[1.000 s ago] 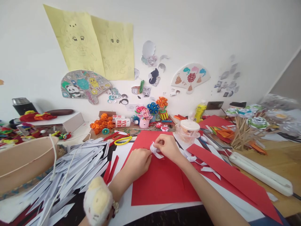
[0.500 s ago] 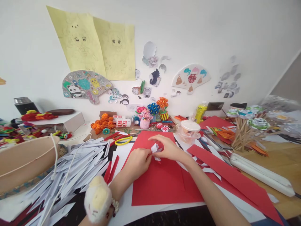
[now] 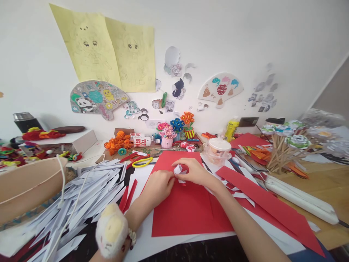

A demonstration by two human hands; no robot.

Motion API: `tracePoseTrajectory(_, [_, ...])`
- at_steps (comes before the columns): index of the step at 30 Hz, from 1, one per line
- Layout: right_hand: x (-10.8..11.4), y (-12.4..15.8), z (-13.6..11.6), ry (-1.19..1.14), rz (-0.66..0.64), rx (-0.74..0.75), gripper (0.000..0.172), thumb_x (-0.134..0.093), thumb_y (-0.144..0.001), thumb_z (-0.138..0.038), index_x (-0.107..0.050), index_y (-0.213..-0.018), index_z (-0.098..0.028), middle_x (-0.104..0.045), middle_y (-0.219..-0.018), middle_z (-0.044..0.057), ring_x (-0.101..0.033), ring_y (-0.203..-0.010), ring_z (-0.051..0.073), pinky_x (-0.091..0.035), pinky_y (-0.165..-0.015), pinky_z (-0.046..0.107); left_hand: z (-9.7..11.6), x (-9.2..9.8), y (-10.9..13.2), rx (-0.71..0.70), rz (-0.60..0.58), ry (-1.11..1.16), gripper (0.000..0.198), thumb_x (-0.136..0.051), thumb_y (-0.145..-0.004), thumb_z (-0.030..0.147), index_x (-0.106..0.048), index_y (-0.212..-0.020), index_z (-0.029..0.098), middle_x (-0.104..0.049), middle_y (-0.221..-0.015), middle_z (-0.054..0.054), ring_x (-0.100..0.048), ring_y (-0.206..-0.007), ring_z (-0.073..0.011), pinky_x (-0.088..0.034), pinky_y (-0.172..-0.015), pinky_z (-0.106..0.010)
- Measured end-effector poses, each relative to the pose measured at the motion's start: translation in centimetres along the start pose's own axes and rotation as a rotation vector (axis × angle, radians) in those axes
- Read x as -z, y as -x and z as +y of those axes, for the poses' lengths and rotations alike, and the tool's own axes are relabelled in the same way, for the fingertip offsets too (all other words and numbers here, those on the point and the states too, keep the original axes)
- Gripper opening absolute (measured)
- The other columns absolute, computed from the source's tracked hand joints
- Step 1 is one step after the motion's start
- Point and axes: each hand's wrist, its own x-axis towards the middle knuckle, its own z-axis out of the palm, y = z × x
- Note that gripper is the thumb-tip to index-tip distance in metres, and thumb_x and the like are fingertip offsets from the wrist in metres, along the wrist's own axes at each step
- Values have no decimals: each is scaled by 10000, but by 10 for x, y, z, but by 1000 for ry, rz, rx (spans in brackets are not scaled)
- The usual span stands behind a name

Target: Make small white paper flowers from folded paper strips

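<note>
A small folded white paper piece (image 3: pixel 178 169), with a bit of red below it, is held over a red sheet of paper (image 3: pixel 188 214). My left hand (image 3: pixel 159 185) pinches it from the left, knuckles up, its fingertips partly hidden. From the right, my right hand (image 3: pixel 193 171) closes its thumb and fingers around the same piece. A plush toy (image 3: pixel 111 231) and a beaded bracelet (image 3: pixel 132 238) are on my left wrist. Left of the red sheet lie two red paper strips (image 3: pixel 128 194).
Many white paper strips (image 3: pixel 87 189) are heaped at the left beside a beige basin (image 3: pixel 29 185). Yellow-handled scissors (image 3: pixel 142 162) lie behind. A lidded cup (image 3: pixel 219 147), a white power strip (image 3: pixel 301 200) and paper flowers on sticks (image 3: pixel 286 153) stand or lie at the right.
My right hand's fingers have closed in on the folded white paper; before, the index finger was raised apart from it. My left hand keeps its pinch. The view has shifted slightly.
</note>
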Motion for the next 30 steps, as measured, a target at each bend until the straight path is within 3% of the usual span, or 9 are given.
tracePoseTrajectory(3, [5,0,5,-60,15,-2,367,-680,-730,-234,-653,-1096,-221,-661,-1126,54,-601,-1035,221,-453,-893,334,-4,3,0,42,8,-22,231,-412,-896,232,-623,-810,199,-664,-843,-53,-615,-778,-208,-343,-587,-268])
tracePoseTrajectory(6, [11,-1,11,-32,93,28,276,-630,-738,-159,-665,-1008,-205,-669,-1051,46,-606,-969,197,-461,-845,317,-12,7,0,50,23,-64,172,-469,-881,266,-630,-895,210,-635,-937,-60,-597,-874,-224,-380,-643,-283])
tracePoseTrajectory(10, [19,-1,12,52,108,45,218,-528,-708,-39,-676,-771,-186,-666,-812,17,-589,-725,141,-444,-660,241,-19,22,1,-86,58,-148,169,-543,-822,186,-595,-983,202,-590,-1051,-64,-551,-984,-231,-400,-819,-333])
tracePoseTrajectory(14, [20,4,4,208,24,56,175,-576,-685,-60,-675,-741,-194,-653,-780,2,-568,-688,131,-392,-627,222,-16,34,2,-230,-34,-133,128,-564,-816,179,-584,-940,205,-612,-960,-30,-555,-900,-199,-403,-773,-309])
tracePoseTrajectory(17, [16,9,-5,355,-76,63,116,-630,-672,-93,-656,-721,-194,-641,-727,-10,-557,-657,129,-333,-578,218,-13,30,1,-290,-72,-164,154,-577,-827,191,-597,-978,210,-628,-930,-27,-563,-871,-198,-390,-728,-300])
tracePoseTrajectory(21, [9,13,-14,458,-158,120,87,-682,-693,-151,-635,-746,-201,-648,-716,-21,-554,-649,130,-268,-545,226,-12,16,0,-368,-30,-198,111,-523,-884,214,-623,-931,204,-632,-861,-28,-561,-799,-182,-370,-681,-284])
tracePoseTrajectory(25, [5,13,-14,534,-144,157,62,-669,-754,-165,-617,-768,-195,-668,-779,-10,-584,-689,139,-259,-549,235,-14,6,0,-425,61,-201,165,-479,-913,200,-613,-818,181,-638,-820,-28,-548,-737,-160,-341,-637,-272])
tracePoseTrajectory(30, [2,14,-8,607,-73,230,48,-597,-844,-142,-605,-836,-189,-661,-809,-1,-596,-712,141,-288,-566,238,-15,5,-1,-422,146,-216,237,-423,-943,214,-622,-822,174,-642,-797,-37,-544,-704,-156,-324,-607,-275])
